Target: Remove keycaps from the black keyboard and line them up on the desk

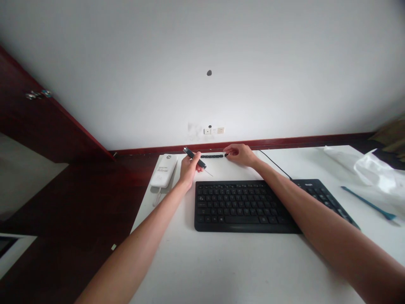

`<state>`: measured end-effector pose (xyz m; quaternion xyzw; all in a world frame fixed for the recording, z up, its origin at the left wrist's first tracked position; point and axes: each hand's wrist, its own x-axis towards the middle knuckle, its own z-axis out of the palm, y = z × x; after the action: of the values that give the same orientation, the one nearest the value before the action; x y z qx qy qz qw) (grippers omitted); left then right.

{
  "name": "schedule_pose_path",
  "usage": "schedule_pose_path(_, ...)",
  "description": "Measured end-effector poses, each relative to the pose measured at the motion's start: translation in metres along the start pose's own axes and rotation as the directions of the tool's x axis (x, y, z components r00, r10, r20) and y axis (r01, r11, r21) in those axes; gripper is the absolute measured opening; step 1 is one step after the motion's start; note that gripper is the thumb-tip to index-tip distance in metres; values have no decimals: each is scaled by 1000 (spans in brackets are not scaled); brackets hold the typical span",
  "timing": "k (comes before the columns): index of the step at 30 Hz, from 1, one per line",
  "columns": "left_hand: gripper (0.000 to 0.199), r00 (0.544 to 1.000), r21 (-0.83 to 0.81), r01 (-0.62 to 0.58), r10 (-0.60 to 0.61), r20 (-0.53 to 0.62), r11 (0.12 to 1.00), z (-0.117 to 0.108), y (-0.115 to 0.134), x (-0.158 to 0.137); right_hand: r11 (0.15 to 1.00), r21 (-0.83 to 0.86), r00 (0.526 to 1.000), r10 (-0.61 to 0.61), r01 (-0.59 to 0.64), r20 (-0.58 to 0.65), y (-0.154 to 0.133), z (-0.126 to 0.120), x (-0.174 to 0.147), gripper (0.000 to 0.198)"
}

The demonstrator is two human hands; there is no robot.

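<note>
Two bare arms stretch over white table [228, 270]. Black keyboard [253, 206] lies between arms, cable runs off its back. Left hand [189, 167] grips small screwdriver [196, 160], fingers closed round dark handle, thin tip points down right. Right hand [239, 154] pinches end of row of black keycaps [212, 156] at far table edge. White power bank [164, 170] lies left of left hand. Blue pry tool [368, 204] and plastic bag [376, 169] lie far right.

Both arms extended forward. Left hand [190, 167] curled closed in a grip; right hand [239, 154] palm-down, fingertips pinched.
</note>
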<state>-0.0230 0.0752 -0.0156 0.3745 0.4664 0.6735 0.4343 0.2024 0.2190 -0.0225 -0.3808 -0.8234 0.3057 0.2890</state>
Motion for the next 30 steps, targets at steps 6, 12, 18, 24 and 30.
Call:
schedule_pose_path(6,45,1000,22,-3,3,-24,1000,1,0,0,1000,-24,1000,-20,20,-13,-9,-3,-3,36)
schedule_pose_path(12,45,1000,38,-15,16,-13,999,0,0,0,998,-57,1000,1,-1,1,-10,-5,-4,36)
schedule_pose_path(18,47,1000,35,-10,11,-22,999,2,1,0,998,-63,1000,-13,13,0,-7,-5,-3,34)
schedule_pose_path(24,45,1000,37,-12,13,-24,999,2,0,0,998,-70,1000,-1,1,1,-6,-5,-2,35)
schedule_pose_path(30,45,1000,46,-13,14,-20,999,2,0,0,995,-97,1000,6,-6,3,-9,-4,-1,34)
